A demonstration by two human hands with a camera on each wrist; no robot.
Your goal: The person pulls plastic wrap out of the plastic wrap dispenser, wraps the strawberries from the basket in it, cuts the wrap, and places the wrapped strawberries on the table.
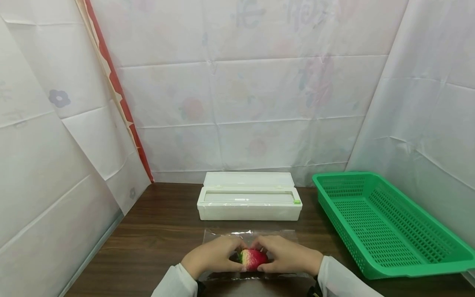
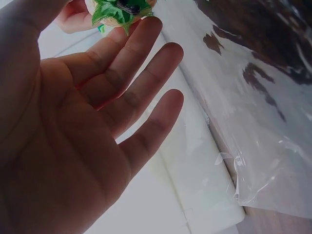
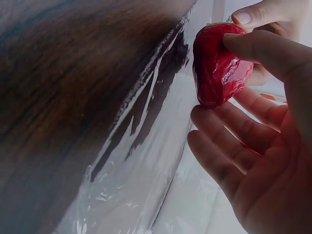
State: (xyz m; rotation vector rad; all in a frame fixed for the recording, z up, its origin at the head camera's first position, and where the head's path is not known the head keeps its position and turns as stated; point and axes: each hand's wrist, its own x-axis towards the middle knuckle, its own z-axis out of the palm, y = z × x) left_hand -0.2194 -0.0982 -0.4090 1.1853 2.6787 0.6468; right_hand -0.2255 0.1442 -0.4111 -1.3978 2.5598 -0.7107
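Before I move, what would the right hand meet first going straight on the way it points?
The red fruit, which the right hand holds; just past it, probably the left hand, though depth is hard to judge.

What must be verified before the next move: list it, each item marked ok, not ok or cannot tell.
Grip on strawberry: ok, left hand and right hand both pinch it.
Clear film beneath: ok, spread on the table.
Clear film smooth: not ok, crinkled in the left wrist view.
White box lid shut: not ok, standing open.
Clear film stuck to table: cannot tell.
Green basket upright: ok.
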